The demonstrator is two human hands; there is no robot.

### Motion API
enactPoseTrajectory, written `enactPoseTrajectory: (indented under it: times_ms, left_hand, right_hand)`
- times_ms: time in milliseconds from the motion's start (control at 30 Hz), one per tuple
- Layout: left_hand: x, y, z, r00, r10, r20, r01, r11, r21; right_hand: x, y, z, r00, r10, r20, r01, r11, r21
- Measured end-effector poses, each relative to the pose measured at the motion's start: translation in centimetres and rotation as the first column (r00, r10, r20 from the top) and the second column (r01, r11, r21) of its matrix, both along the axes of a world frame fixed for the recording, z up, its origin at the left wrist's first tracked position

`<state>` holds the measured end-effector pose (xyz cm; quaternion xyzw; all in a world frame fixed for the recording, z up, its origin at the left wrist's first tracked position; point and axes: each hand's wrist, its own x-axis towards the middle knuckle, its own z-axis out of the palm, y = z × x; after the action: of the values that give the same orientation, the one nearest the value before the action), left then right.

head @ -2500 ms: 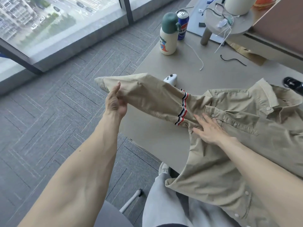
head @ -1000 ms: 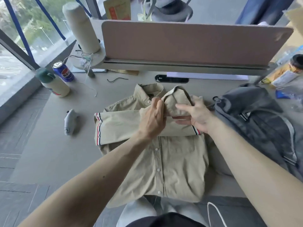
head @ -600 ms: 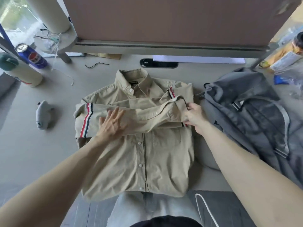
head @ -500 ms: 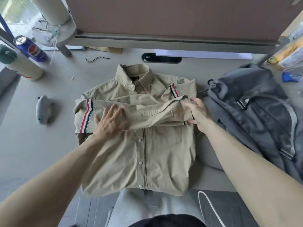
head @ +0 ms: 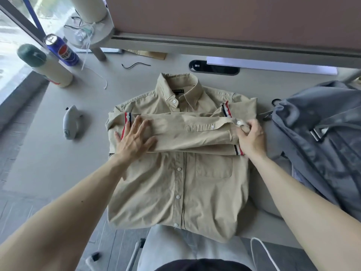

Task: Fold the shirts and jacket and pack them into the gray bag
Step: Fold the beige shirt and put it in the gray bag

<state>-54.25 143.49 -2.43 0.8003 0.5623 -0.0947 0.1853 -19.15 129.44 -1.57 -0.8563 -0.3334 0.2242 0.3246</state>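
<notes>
A tan button-up shirt [head: 183,184] lies face up on the desk, collar away from me, its hem hanging over the near edge. Both sleeves are folded across the chest, one over the other, each with a red, white and navy stripe band. My left hand [head: 134,140] presses flat on the top sleeve near the left fold. My right hand [head: 252,138] pinches that sleeve's cuff at the shirt's right edge. The gray bag [head: 320,145] lies slumped on the desk just right of the shirt.
A green-capped bottle [head: 46,66] and a blue can [head: 62,50] stand at the far left. A small gray shark toy [head: 70,123] lies left of the shirt. A partition panel [head: 234,22] closes the desk's far side. A round stand [head: 91,34] holds tangled cables.
The left sleeve, held out over the floor before, now lies folded across the chest. My left hand flattened onto it and slid left; my right hand took the cuff at the right edge.
</notes>
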Motion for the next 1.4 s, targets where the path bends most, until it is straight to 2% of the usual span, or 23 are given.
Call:
enactPoseTrajectory:
  times_ms: [67, 133, 200, 267, 333, 433, 533, 733, 933, 1000, 1100, 1200, 1300, 1400]
  left_hand:
    - [-0.2, 0.1, 0.0, 1.000, 0.001, -0.022, -0.001, 1.000, -0.007]
    - [-0.2, 0.1, -0.3, 0.999, -0.015, -0.043, 0.016, 1.000, 0.008]
    - [-0.2, 0.1, -0.2, 0.998, -0.050, -0.044, 0.053, 0.996, 0.067]
    - [-0.1, 0.5, -0.1, 0.995, -0.078, -0.057, 0.085, 0.988, 0.129]
    - [-0.4, 1.1, 0.0, 0.995, -0.072, -0.072, 0.083, 0.981, 0.176]
    - [-1.7, 2.1, -0.7, 0.995, -0.032, -0.099, 0.048, 0.985, 0.165]
    - [-3.0, 2.7, -1.8, 0.993, 0.042, -0.110, -0.029, 0.993, 0.115]
    - [-3.9, 3.4, -4.0, 0.994, 0.104, -0.029, -0.104, 0.994, 0.014]
    - [-4.2, 4.0, -5.0, 0.994, 0.099, -0.039, -0.097, 0.994, 0.050]
    - [-4.3, 4.5, -4.9, 0.996, 0.081, -0.046, -0.079, 0.996, 0.031]
    - [-3.7, 4.6, -3.4, 0.993, 0.111, -0.030, -0.112, 0.993, -0.028]
    - [-1.8, 2.9, -2.9, 1.000, -0.018, -0.016, 0.019, 0.999, 0.051]
    - [-1.3, 2.7, -3.5, 0.997, -0.063, 0.047, 0.064, 0.998, -0.017]
    - [-2.0, 4.9, -4.5, 0.992, -0.124, -0.006, 0.124, 0.992, -0.001]
  right_hand:
    - [0.2, -0.3, -0.6, 0.967, 0.083, 0.241, -0.063, 0.994, -0.087]
    - [-0.8, 0.2, -0.1, 0.860, 0.183, 0.476, -0.166, 0.983, -0.079]
    - [-3.0, 1.6, 0.9, 0.761, 0.318, 0.566, -0.321, 0.942, -0.099]
    - [-5.3, 3.0, 1.0, 0.708, 0.452, 0.542, -0.404, 0.889, -0.214]
    - [-6.2, 3.9, 0.0, 0.705, 0.534, 0.467, -0.405, 0.843, -0.353]
    - [-5.0, 4.1, -2.2, 0.718, 0.577, 0.389, -0.348, 0.781, -0.518]
    - [-3.1, 2.8, -4.1, 0.727, 0.576, 0.374, -0.289, 0.751, -0.594]
    - [-2.6, 1.7, -6.3, 0.747, 0.524, 0.409, -0.269, 0.801, -0.535]
    - [-2.8, 1.6, -6.9, 0.762, 0.464, 0.452, -0.232, 0.847, -0.479]
    - [-2.8, 1.6, -6.8, 0.768, 0.466, 0.439, -0.233, 0.842, -0.486]
    - [-3.1, 2.4, -5.8, 0.826, 0.440, 0.351, -0.239, 0.839, -0.489]
    - [-3.9, 2.2, -5.3, 0.836, 0.413, 0.362, -0.201, 0.844, -0.497]
    - [-4.7, 1.5, -5.4, 0.826, 0.410, 0.386, -0.173, 0.837, -0.518]
    - [-5.3, 1.2, -6.1, 0.819, 0.396, 0.416, -0.124, 0.830, -0.544]
